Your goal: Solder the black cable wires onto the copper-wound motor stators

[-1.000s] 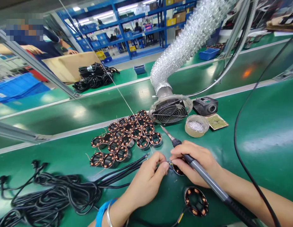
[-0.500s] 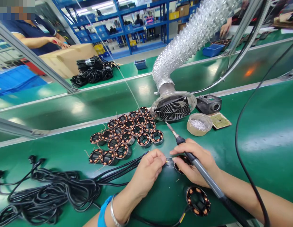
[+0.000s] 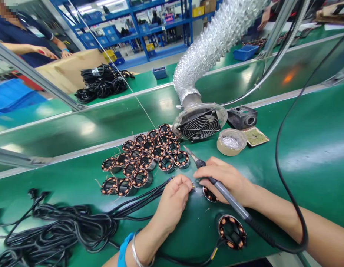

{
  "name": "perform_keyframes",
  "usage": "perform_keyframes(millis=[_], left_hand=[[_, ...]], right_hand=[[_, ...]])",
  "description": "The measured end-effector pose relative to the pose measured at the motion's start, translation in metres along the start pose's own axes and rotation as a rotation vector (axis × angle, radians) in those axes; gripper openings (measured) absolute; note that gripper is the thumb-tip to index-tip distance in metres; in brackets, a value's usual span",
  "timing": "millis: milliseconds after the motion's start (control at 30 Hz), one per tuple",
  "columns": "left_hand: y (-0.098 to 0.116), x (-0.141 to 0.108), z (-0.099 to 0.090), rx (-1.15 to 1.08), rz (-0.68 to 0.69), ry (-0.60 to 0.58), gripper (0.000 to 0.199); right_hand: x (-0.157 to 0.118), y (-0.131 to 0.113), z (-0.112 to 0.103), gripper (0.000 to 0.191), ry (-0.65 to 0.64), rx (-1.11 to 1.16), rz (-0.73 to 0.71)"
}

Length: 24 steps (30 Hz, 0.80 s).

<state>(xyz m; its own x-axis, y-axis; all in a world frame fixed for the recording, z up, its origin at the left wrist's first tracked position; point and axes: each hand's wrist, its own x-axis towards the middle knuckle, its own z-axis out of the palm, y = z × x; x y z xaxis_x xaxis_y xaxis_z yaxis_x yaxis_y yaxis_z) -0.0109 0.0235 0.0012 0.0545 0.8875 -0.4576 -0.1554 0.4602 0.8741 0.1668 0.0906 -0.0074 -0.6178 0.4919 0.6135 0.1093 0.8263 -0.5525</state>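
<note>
My left hand (image 3: 173, 198) is closed in a pinch on thin wire ends (image 3: 193, 187), some yellow. A soldering iron (image 3: 229, 198) lies in my right hand (image 3: 230, 180), its tip pointing up and left. The thumb and index finger of that hand are close to the same wires; whether they touch them I cannot tell. Under my right fingers sits a copper-wound motor stator (image 3: 208, 194), partly hidden. Nearer to me lies another stator (image 3: 222, 227), joined to a black cable with coloured leads. Several more stators (image 3: 145, 162) stand grouped beyond my left hand.
Black power cables (image 3: 77, 222) are heaped at left. A fume extractor (image 3: 201, 126) with a silver duct (image 3: 194, 70) stands at the back, beside a bowl of shiny bits (image 3: 231, 142) and a sponge tray (image 3: 257, 136). A co-worker's hands (image 3: 46, 52) rest near a carton.
The soldering iron has tilted, its tip now further left and slightly lower. My right hand has shifted left over the wires, while the left keeps its pinch. The whole view has shifted slightly.
</note>
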Motion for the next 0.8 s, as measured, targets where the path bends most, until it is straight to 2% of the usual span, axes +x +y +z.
perform_keyframes(millis=[100, 233, 367, 567, 800], left_hand=[[-0.002, 0.001, 0.001, -0.003, -0.001, 0.021, 0.031], [-0.004, 0.002, 0.001, 0.013, 0.018, 0.040, 0.030], [-0.006, 0.004, 0.000, 0.088, 0.067, 0.047, 0.026], [-0.009, 0.006, -0.003, 0.175, 0.102, 0.041, 0.023], [-0.007, 0.004, -0.003, 0.223, 0.115, 0.044, 0.023]], right_hand=[[-0.005, -0.007, -0.006, 0.032, 0.065, -0.016, 0.029], [-0.012, -0.028, -0.019, 0.040, 0.144, -0.007, 0.158], [-0.019, -0.043, -0.030, 0.032, 0.213, 0.022, 0.287], [-0.026, -0.039, -0.027, 0.018, 0.383, 0.037, 0.393], [-0.027, -0.034, -0.024, 0.015, 0.366, 0.027, 0.435]])
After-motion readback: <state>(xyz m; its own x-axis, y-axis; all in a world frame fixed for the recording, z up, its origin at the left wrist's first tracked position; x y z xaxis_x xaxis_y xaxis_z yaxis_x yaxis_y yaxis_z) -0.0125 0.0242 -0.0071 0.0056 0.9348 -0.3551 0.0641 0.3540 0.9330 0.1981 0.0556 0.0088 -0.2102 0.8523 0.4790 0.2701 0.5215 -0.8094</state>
